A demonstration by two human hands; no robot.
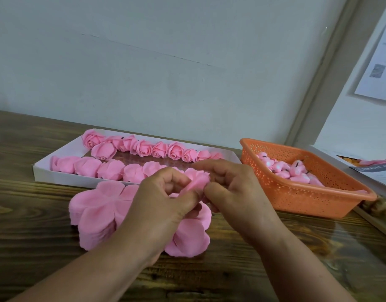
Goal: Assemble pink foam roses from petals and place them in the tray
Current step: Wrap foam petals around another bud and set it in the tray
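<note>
Pink foam rose (196, 180) pinched between left hand (166, 199) and right hand (233, 188), both grips closed on it, above petal stacks (96, 210) on wooden bench (35, 247); white tray (57, 171) behind.

Your view is lit softly and evenly, with no hard shadows; only faint shade sits under your forearms on the wooden tabletop (242, 269). A pale sheen glares off its right edge. The wide lens tilts and bends the wall corner (318, 83). Everything looks slightly soft, and the hands are mildly blurred.
</note>
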